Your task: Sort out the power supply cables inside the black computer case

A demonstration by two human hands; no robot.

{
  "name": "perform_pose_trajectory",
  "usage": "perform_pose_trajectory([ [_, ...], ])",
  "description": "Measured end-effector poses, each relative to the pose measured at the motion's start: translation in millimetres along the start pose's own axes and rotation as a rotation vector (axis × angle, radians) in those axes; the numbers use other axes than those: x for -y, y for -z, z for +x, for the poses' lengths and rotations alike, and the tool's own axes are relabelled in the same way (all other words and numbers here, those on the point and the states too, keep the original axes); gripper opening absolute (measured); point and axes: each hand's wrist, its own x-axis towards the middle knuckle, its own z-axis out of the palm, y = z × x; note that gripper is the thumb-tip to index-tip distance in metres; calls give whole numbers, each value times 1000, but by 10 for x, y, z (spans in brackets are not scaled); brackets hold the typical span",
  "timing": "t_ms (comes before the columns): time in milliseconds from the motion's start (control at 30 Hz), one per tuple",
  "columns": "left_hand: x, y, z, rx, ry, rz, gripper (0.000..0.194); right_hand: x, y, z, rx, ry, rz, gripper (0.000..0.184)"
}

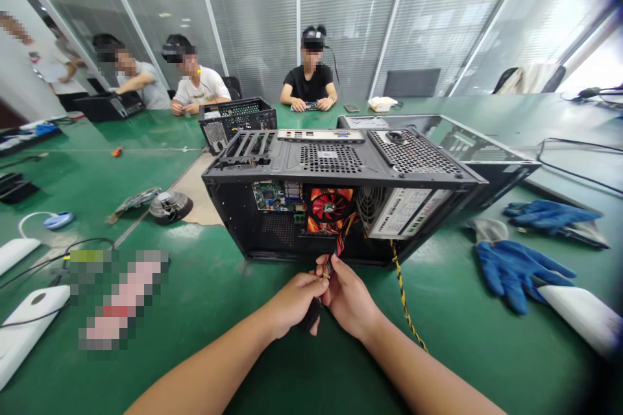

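Right in front of me, an open black computer case (287, 172) lies with its rear panel facing up. A red-bladed fan (329, 206), a green circuit board (272, 198) and a labelled power supply (406, 211) show inside. A bundle of coloured power wires (344, 237) comes out toward me. My left hand (298, 301) and my right hand (351, 298) meet at the bundle, both closed on it with fingertips pinched together. Something black (310, 314) shows below my left fingers; its kind is unclear. The wire ends are mostly hidden.
A yellow-and-black cable (405, 298) trails down on the right. Blue gloves (511, 269) lie farther right. Behind stand another case (238, 120) and a side-lying case (501, 168). Several people sit across the green table (160, 246). White power banks (29, 331) are at left.
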Motion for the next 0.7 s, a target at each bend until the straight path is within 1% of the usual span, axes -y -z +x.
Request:
perform_pose_trajectory([
  [100, -5, 15, -3, 27, 2, -79, 40, 5, -11, -1, 16, 3, -2, 26],
  [200, -12, 10, -7, 7, -10, -52, 40, 3, -25, -4, 0, 24, -19, 26],
  [300, -14, -5, -15, -27, -13, -13, 41, 3, -45, -12, -29, 75, -75, 28],
  [367, -13, -11, -20, -22, -4, -35, 41, 8, -62, -19, -50, 112, -118, 30],
  [467, -7, -5, -20, 17, 12, -113, 42, 19, -82, -27, -85, 143, -148, 31],
  [567, -9, 18, -21, 68, 37, -208, 41, 27, -88, -29, -109, 137, -165, 32],
  [700, -47, 59, -50, 206, 64, -415, 33, 41, -79, -30, -105, 126, -169, 33],
])
